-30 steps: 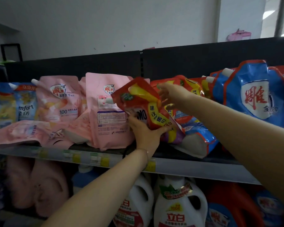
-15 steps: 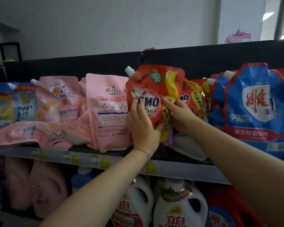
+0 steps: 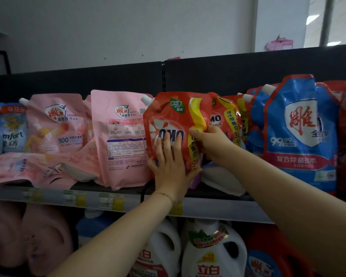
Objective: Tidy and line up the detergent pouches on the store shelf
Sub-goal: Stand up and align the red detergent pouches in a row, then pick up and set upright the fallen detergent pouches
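Down low, nearest the cam, two bare forearms reach up toward the upper shelf, w/ a thin bracelet on the left wrist. Under them on the lower level: white jugs w/ red labels, plus soft pink shapes at left, too blurred to call. Yellow price tags run along the shelf's front lip.

Up at the lip now. Left grip is spread flat, fingers straight, pressing the front of the red OMO pouch right over the logo, thumb out by the lower right corner. Right grip is clamped on that pouch's right edge, thumb on the front, other fingers tucked behind and out of sight.

Red OMO pouch stands upright at the shelf front, white spout cap at its top left corner. It touches the tall pink pouch on its left; a second OMO pouch stands just behind on the right. By its lower right a pale pouch lies on its side.

Further left: one pink pouch lying flat, another pink one upright behind it, then a blue Comfort pouch. Far right, a big blue pouch stands tall.

Behind it all: black back panel, then white wall.
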The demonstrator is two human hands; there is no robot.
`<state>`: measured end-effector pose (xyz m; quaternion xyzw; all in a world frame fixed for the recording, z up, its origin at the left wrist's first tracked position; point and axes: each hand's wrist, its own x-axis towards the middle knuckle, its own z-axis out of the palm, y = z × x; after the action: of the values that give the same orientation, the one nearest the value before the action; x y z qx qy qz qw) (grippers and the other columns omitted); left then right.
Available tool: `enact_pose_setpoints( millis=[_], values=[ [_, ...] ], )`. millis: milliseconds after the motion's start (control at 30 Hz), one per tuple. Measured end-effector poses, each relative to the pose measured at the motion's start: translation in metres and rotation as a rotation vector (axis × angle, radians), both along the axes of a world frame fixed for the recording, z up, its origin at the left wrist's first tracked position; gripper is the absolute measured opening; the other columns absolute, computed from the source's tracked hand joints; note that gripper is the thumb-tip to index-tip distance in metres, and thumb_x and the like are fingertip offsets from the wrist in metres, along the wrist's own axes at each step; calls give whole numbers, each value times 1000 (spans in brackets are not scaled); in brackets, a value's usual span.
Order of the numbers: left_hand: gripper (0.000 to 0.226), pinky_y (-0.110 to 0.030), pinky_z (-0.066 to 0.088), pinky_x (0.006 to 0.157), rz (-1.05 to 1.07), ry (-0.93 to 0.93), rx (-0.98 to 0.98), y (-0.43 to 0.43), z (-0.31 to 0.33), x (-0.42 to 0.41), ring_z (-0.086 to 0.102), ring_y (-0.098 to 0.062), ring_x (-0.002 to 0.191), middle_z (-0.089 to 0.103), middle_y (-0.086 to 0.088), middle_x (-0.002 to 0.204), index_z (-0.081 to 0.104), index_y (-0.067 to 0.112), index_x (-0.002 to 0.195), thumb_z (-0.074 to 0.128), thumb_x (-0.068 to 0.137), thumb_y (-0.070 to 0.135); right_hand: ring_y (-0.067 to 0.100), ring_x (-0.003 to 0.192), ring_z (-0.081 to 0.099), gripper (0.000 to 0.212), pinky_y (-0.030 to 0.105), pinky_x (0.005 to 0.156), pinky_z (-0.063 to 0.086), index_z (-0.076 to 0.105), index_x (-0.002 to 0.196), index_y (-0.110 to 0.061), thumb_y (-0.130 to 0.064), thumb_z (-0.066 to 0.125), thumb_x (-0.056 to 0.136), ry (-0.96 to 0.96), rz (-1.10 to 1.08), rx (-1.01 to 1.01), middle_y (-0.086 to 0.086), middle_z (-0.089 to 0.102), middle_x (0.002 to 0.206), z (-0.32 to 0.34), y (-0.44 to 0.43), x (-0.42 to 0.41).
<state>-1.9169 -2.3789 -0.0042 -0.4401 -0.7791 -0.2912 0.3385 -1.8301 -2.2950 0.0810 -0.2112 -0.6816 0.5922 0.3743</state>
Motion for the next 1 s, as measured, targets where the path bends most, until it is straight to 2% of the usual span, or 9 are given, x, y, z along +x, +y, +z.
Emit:
enact_pose_setpoints(
  millis=[133, 267, 333, 433, 567, 700, 833, 900, 1000],
  values=[
    [81, -55, 38, 90, -53, 228, 80, -6, 0, -2, 27, -34, 134, 30, -14, 145, 37, 18, 135, 64, 72, 61, 19, 99, 62, 39, 38, 83, 54, 53, 118, -17, -35, 68, 86, -314, -54, 300, 0, 63, 108, 8, 7, 19],
    [34, -44, 35, 98, -308, 457, 167, 0, 9, 7, 39, -32, 123, 44, -12, 132, 56, 13, 111, 59, 85, 34, 16, 85, 62, 18, 28, 76, 52, 65, 94, -15, -33, 63, 90, -549, -101, 740, 0, 64, 87, 14, 14, 49],
    [18, -39, 43, 90, -468, 465, 105, 5, 15, 20, 47, -29, 108, 55, -13, 115, 61, 7, 99, 61, 84, 19, 15, 80, 60, 18, 26, 70, 48, 67, 90, -13, -30, 62, 91, -634, -137, 891, 0, 64, 84, 13, 17, 64],
    [13, -28, 42, 71, -673, 198, -31, 11, 25, 43, 48, -20, 88, 54, -8, 98, 53, 7, 99, 54, 87, 6, 17, 86, 60, 26, 31, 78, 51, 67, 100, -13, -36, 58, 92, -734, -158, 974, 2, 66, 94, 8, 19, 86],
    [12, -26, 37, 76, -672, -217, -79, 27, 37, 61, 48, -19, 93, 49, -7, 105, 43, 9, 103, 45, 92, 5, 13, 101, 57, 43, 29, 91, 46, 57, 127, -23, -47, 54, 92, -807, -53, 999, -3, 62, 113, -8, 19, 112],
    [14, -29, 38, 81, -521, -457, -217, 46, 47, 60, 50, -23, 101, 52, -10, 114, 48, 9, 106, 40, 95, 9, 18, 140, 27, 71, 39, 113, 29, 24, 150, -29, -51, 54, 90, -852, -103, 1139, -6, 26, 154, -38, 20, 125],
    [29, -29, 36, 80, -379, -613, -342, 56, 54, 61, 52, -28, 110, 53, -11, 124, 49, 7, 122, 38, 98, 17, 25, 143, 21, 47, 49, 112, 27, 35, 146, -24, -37, 38, 101, -669, -348, 1171, 1, 31, 154, -66, 14, 114],
    [30, -30, 39, 81, -340, -620, -425, 61, 59, 63, 53, -31, 109, 55, -16, 124, 53, 3, 120, 36, 98, 16, 30, 139, 29, 40, 51, 107, 33, 45, 140, -16, -26, 38, 103, -564, -382, 1146, 7, 42, 147, -73, 15, 112],
    [35, -27, 37, 84, -330, -672, -496, 63, 68, 66, 51, -29, 109, 54, -14, 129, 55, 4, 121, 35, 100, 23, 33, 116, 50, 27, 49, 89, 48, 61, 114, -8, -17, 42, 97, -382, -427, 1149, 9, 62, 117, -76, 20, 112]
  ],
)
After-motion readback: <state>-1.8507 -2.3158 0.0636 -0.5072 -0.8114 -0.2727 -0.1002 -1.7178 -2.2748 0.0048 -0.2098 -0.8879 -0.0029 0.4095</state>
